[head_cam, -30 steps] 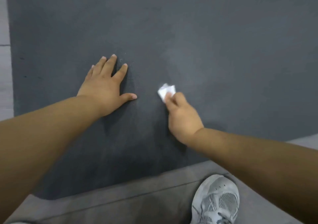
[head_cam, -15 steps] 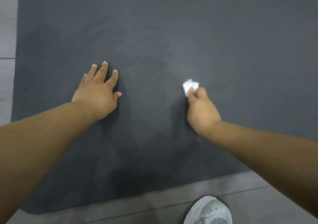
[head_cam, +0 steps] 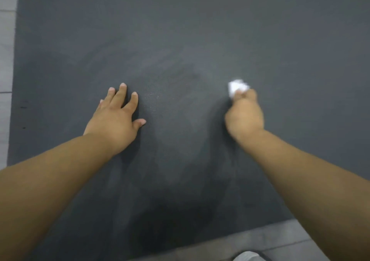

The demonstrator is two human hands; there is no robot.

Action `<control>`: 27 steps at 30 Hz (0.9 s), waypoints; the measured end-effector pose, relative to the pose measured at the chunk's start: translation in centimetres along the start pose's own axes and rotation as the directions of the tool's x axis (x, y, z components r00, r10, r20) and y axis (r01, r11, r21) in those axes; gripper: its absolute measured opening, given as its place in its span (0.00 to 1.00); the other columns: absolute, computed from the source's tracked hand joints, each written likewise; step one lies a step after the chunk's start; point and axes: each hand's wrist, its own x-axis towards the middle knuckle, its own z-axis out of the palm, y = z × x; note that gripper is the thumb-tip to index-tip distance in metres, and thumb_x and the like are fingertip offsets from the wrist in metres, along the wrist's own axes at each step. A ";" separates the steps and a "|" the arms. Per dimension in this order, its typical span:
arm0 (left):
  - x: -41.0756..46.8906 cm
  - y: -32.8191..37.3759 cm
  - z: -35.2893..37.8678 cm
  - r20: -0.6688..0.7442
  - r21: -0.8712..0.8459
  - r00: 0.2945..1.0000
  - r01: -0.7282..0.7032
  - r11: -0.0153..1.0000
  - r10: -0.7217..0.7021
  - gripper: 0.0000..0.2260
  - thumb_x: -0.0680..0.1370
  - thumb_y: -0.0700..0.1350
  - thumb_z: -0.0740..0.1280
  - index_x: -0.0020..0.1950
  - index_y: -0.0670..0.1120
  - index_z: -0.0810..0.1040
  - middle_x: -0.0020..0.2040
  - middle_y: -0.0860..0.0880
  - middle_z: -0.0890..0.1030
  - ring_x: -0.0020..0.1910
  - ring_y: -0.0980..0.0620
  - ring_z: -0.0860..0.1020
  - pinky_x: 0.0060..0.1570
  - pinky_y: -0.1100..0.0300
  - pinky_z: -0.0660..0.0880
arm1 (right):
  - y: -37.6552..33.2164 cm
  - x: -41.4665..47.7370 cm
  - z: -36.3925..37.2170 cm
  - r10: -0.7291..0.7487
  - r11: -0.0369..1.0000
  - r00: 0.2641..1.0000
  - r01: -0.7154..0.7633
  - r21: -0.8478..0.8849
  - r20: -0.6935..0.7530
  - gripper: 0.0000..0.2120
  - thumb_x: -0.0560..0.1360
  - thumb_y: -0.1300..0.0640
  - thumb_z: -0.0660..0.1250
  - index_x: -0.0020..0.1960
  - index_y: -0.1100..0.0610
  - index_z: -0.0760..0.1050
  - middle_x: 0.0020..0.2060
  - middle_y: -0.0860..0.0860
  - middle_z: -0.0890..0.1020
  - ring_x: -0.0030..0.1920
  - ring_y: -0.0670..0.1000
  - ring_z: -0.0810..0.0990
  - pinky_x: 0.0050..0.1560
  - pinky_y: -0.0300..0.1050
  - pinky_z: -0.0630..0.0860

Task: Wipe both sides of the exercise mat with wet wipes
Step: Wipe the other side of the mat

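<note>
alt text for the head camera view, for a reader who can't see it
A person's right hand grips a crumpled white wet wipe on a dark grey exercise mat, while the left hand lies flat on the mat, fingers spread. Floor and a shoe tip show at the bottom edge.

Dim, soft, slight motion blur

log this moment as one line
left hand: flat on dark grey exercise mat | right hand: grips crumpled white wet wipe against mat | phase: wiping

One dark mat (head_cam: 200, 30); one white wipe (head_cam: 236, 86); two hands: left hand (head_cam: 114, 120), right hand (head_cam: 245, 116); one shoe (head_cam: 247, 257).
</note>
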 end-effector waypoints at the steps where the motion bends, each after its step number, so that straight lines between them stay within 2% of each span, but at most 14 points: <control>1: 0.0 0.0 0.1 -0.005 0.011 1.000 -0.001 1.000 0.001 0.30 0.80 0.57 0.53 0.78 0.49 0.45 0.77 0.48 0.38 0.76 0.47 0.39 0.75 0.52 0.43 | -1.6 -1.2 1.2 -0.223 0.975 0.975 0.222 0.027 0.012 0.23 0.77 0.59 0.50 0.71 0.61 0.64 0.69 0.57 0.66 0.67 0.57 0.68 0.65 0.46 0.64; 3: -0.1 0.1 0.0 -0.016 0.022 1.000 -0.003 1.000 0.004 0.30 0.80 0.58 0.52 0.78 0.49 0.45 0.77 0.48 0.39 0.76 0.47 0.40 0.75 0.52 0.44 | -4.5 -4.1 2.7 -0.662 0.749 0.742 0.657 0.084 0.106 0.24 0.77 0.54 0.46 0.68 0.59 0.69 0.64 0.56 0.73 0.60 0.58 0.74 0.59 0.50 0.70; 6: -0.1 0.0 -0.1 -0.023 0.022 1.000 -0.006 1.000 0.007 0.30 0.80 0.59 0.52 0.78 0.51 0.46 0.77 0.49 0.39 0.76 0.48 0.40 0.74 0.54 0.45 | -4.6 -3.6 2.2 -0.871 0.476 0.462 0.878 0.054 0.166 0.20 0.75 0.55 0.52 0.56 0.60 0.78 0.43 0.56 0.79 0.36 0.57 0.79 0.31 0.43 0.71; 9: -0.4 -0.3 -0.1 -0.043 0.028 0.999 -0.030 0.999 0.031 0.30 0.79 0.60 0.52 0.78 0.51 0.47 0.78 0.49 0.41 0.76 0.48 0.42 0.74 0.54 0.48 | -0.8 1.4 0.8 -0.665 0.742 0.745 0.667 -0.065 0.051 0.18 0.78 0.58 0.55 0.65 0.58 0.73 0.49 0.61 0.75 0.42 0.62 0.78 0.38 0.48 0.73; 11: -0.4 -0.6 0.1 -0.074 0.053 0.996 -0.050 0.997 0.054 0.31 0.78 0.61 0.52 0.77 0.50 0.50 0.78 0.47 0.44 0.76 0.47 0.44 0.74 0.52 0.49 | 1.9 4.0 -1.0 -0.210 0.975 0.978 0.208 -0.073 -0.022 0.26 0.76 0.65 0.56 0.73 0.53 0.63 0.58 0.61 0.69 0.49 0.65 0.76 0.52 0.51 0.72; 12: -0.4 -0.7 0.2 -0.086 0.068 0.994 -0.056 0.996 0.062 0.31 0.78 0.61 0.52 0.77 0.50 0.52 0.78 0.46 0.46 0.76 0.45 0.46 0.74 0.51 0.50 | 2.2 4.6 -1.8 0.040 0.999 0.999 -0.040 -0.013 -0.029 0.28 0.75 0.67 0.55 0.74 0.53 0.60 0.61 0.61 0.66 0.51 0.65 0.74 0.55 0.51 0.70; 14: -0.4 -0.9 0.2 -0.109 0.093 0.991 -0.066 0.994 0.076 0.31 0.77 0.61 0.54 0.77 0.49 0.56 0.77 0.44 0.51 0.76 0.43 0.51 0.72 0.47 0.54 | 1.2 4.9 -2.1 0.244 0.969 0.969 -0.242 0.048 -0.035 0.27 0.75 0.67 0.54 0.74 0.59 0.58 0.63 0.61 0.64 0.55 0.65 0.73 0.58 0.50 0.68; 16: 0.0 -1.0 -0.1 -0.163 0.079 0.981 -0.091 0.993 0.103 0.30 0.76 0.59 0.56 0.75 0.46 0.62 0.75 0.41 0.59 0.73 0.39 0.58 0.68 0.42 0.58 | -1.1 3.3 -0.9 0.107 0.994 0.994 -0.107 0.019 -0.031 0.27 0.75 0.66 0.54 0.74 0.59 0.58 0.66 0.60 0.64 0.59 0.63 0.73 0.61 0.47 0.66; 18: 0.5 -1.0 -0.2 -0.206 0.052 0.973 -0.098 0.994 0.107 0.30 0.76 0.58 0.58 0.74 0.44 0.63 0.73 0.38 0.62 0.71 0.37 0.61 0.69 0.41 0.59 | -3.5 0.8 1.0 -0.335 0.942 0.938 0.334 -0.019 -0.087 0.26 0.73 0.65 0.54 0.71 0.59 0.65 0.62 0.60 0.70 0.52 0.61 0.77 0.54 0.44 0.70; 20: 0.9 -1.1 -0.1 -0.182 0.038 0.979 -0.082 0.996 0.088 0.31 0.77 0.58 0.57 0.76 0.44 0.57 0.76 0.40 0.55 0.74 0.40 0.54 0.73 0.46 0.52 | -4.5 -1.2 2.2 -0.765 0.643 0.644 0.765 -0.037 0.015 0.23 0.69 0.60 0.53 0.61 0.63 0.75 0.48 0.59 0.76 0.35 0.59 0.78 0.32 0.47 0.74; 22: 1.1 -1.2 0.2 -0.146 0.053 0.985 -0.084 0.995 0.090 0.31 0.78 0.59 0.52 0.77 0.46 0.51 0.77 0.42 0.47 0.76 0.44 0.45 0.74 0.50 0.44 | -3.4 0.1 2.2 -0.877 0.466 0.469 0.883 -0.054 0.104 0.22 0.70 0.58 0.53 0.57 0.63 0.78 0.42 0.58 0.76 0.30 0.58 0.76 0.25 0.43 0.71; 24: 1.1 -1.2 0.2 -0.135 0.062 0.986 -0.089 0.994 0.097 0.31 0.78 0.60 0.48 0.77 0.47 0.49 0.78 0.43 0.44 0.76 0.44 0.43 0.74 0.51 0.42 | -1.9 3.1 1.1 -0.763 0.640 0.645 0.763 -0.088 0.038 0.24 0.72 0.56 0.51 0.61 0.61 0.76 0.44 0.61 0.77 0.34 0.62 0.77 0.29 0.48 0.76; 26: 1.1 -0.9 0.0 -0.113 0.093 0.990 -0.075 0.993 0.085 0.31 0.78 0.60 0.46 0.78 0.47 0.46 0.77 0.43 0.43 0.76 0.44 0.43 0.74 0.51 0.42 | -0.3 6.5 -0.4 -0.341 0.938 0.932 0.329 -0.110 -0.120 0.26 0.73 0.58 0.50 0.69 0.58 0.69 0.54 0.62 0.72 0.45 0.65 0.77 0.46 0.54 0.76; 27: 1.1 -0.7 -0.1 -0.102 0.116 0.992 -0.067 0.991 0.079 0.31 0.78 0.60 0.44 0.78 0.47 0.44 0.77 0.43 0.41 0.76 0.44 0.42 0.74 0.51 0.42 | 0.1 7.9 -1.1 -0.069 0.995 0.989 0.059 -0.075 -0.132 0.25 0.73 0.61 0.52 0.71 0.58 0.65 0.59 0.62 0.68 0.50 0.65 0.75 0.53 0.54 0.73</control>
